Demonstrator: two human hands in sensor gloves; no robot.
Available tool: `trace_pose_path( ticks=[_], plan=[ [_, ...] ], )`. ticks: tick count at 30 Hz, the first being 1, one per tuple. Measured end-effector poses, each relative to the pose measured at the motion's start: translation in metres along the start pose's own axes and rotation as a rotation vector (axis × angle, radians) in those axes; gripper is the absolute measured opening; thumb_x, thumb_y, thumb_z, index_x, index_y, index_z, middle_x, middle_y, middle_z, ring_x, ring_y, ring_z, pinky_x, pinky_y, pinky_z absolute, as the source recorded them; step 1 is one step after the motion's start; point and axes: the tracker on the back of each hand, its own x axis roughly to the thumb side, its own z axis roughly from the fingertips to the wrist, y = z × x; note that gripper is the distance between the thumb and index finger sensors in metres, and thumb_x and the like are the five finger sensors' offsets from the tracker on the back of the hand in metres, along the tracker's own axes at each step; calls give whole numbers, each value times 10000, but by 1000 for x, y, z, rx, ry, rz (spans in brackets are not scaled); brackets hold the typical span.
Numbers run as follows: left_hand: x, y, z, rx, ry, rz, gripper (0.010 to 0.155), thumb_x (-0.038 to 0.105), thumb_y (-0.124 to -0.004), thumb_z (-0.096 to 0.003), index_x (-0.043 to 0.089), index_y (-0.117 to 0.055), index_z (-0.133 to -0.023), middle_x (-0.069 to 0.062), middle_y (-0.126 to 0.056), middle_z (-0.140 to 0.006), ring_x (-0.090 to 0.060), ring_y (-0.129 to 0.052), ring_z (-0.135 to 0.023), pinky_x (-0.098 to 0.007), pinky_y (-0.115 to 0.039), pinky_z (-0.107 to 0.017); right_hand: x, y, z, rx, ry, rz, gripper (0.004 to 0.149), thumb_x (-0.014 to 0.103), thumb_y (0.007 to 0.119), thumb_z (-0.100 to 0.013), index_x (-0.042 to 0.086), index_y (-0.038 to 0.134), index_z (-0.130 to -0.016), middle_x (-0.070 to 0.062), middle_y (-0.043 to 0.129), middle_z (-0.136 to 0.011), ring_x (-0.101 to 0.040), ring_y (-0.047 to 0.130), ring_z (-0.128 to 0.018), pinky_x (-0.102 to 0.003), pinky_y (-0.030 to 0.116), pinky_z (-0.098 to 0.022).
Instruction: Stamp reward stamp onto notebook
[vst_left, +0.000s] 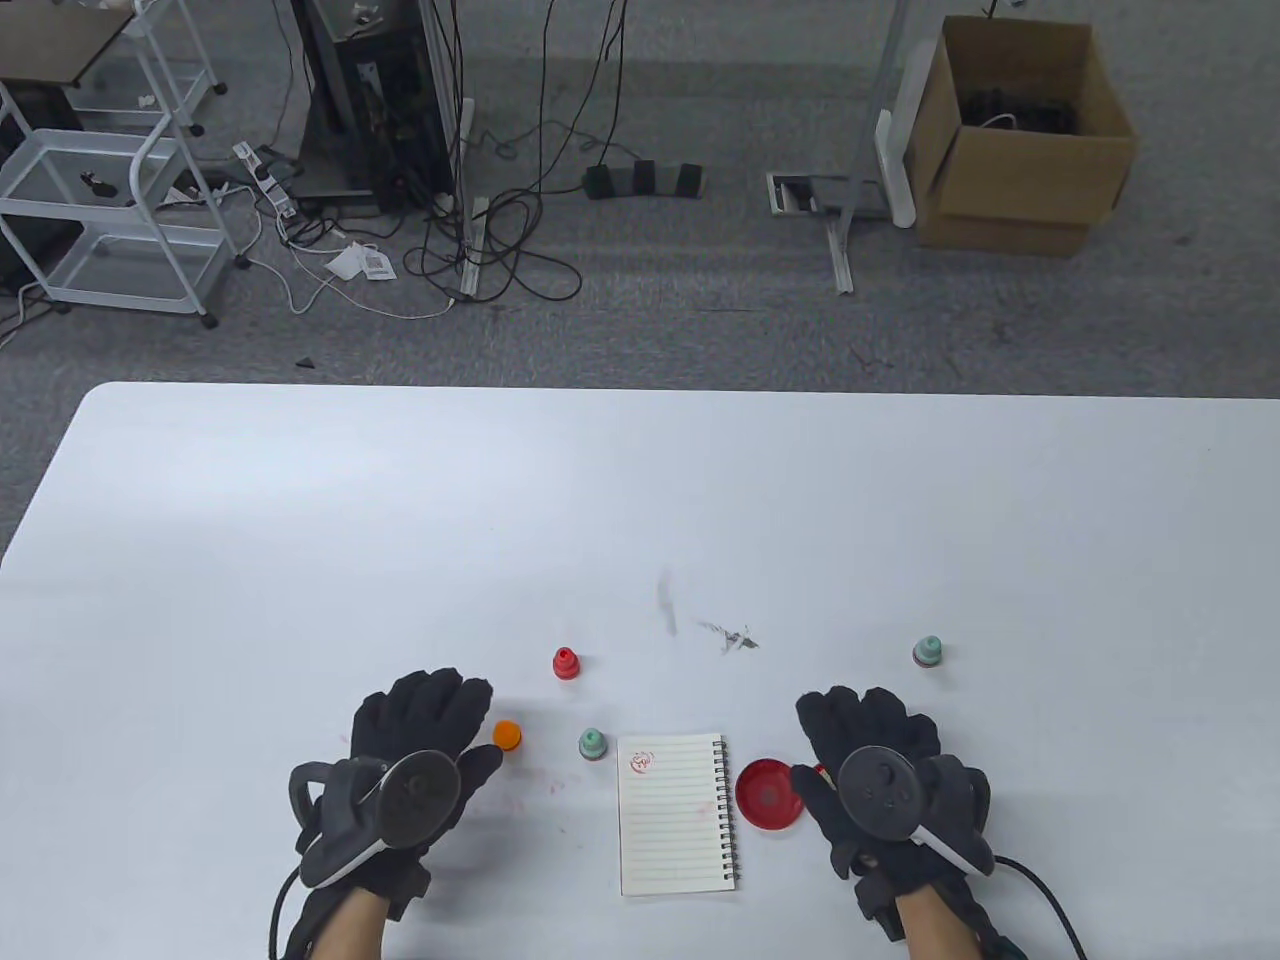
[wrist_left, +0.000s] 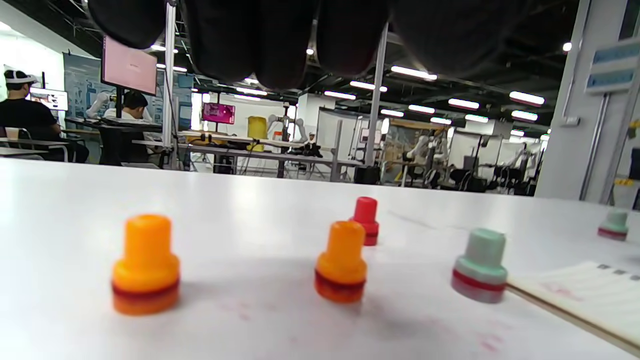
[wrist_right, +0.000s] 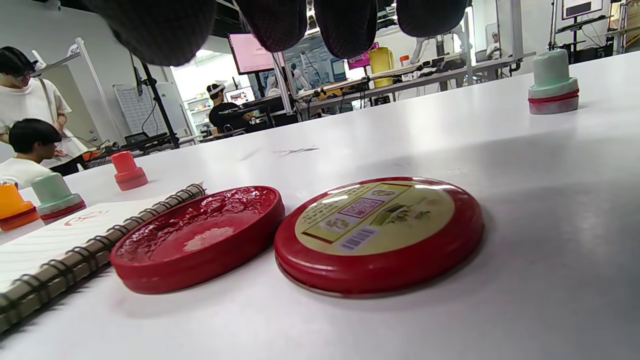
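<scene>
Both hands lie palm down at the near edge of the table (vst_left: 300, 500), fingers straight and relaxed, holding nothing. Left hand (vst_left: 415, 755) sits left of the notebook; right hand (vst_left: 880, 765) sits right of it, partly over the ink-pad lid. Notebook (vst_left: 672, 812) lies flat and open between the hands, spiral binding on its right side, lined page up, with one red stamp mark (vst_left: 641, 762) in the far left corner of the page. Open red ink pad (vst_left: 768, 794) lies just right of the spiral, touching or nearly touching it. Lid (wrist_right: 379, 235) lies label up just right of the pad in the right wrist view; in the table view the right hand hides nearly all of it. Stamps, all upright: orange stamp (vst_left: 508, 735) just beside the left fingertips; a second orange stamp (wrist_left: 145, 265) shows only in the left wrist view, left of the first, under the hand. Green stamp (vst_left: 592, 742) stands just left of the notebook's far left corner. Red stamp (vst_left: 566, 662) stands farther back, between orange and green. Another green stamp (vst_left: 928, 652) stands far right, well apart from the rest. Faint pink smears mark the table near the left hand; grey scuffs (vst_left: 728, 634) lie beyond the notebook.
</scene>
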Motion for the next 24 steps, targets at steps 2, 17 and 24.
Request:
trace_pose_path(
  ticks=[2,17,24],
  plan=[
    [-6,6,-7,-19,21,-3,665,566,-757,-462,334,-659,-1077,-41,-681,-1159,-361,-688,-1088,-647,-606,-800,0,-1,0,-5,0,-3,698,476,744,-455,205,563,-1072,-161,549,-1130,-585,465,-1000,-807,390,-652],
    [-49,-29,-36,-283,124,-91,703,569,-773,-450,331,-628,-1096,-64,-659,-1174,-373,-680,-1092,-649,-597,-802,-1,-2,-1,17,4,-17,666,456,738,-463,181,607,-1056,-175,598,-1106,-586,500,-987,-800,409,-650],
    [-61,-52,-37,-372,144,-104,717,556,-796,-437,297,-641,-1088,-63,-732,-1096,-349,-763,-1008,-628,-621,-791,-1,-2,-1,29,3,-22,657,451,735,-465,176,618,-1050,-174,610,-1101,-586,510,-983,-798,415,-650]
  ],
)
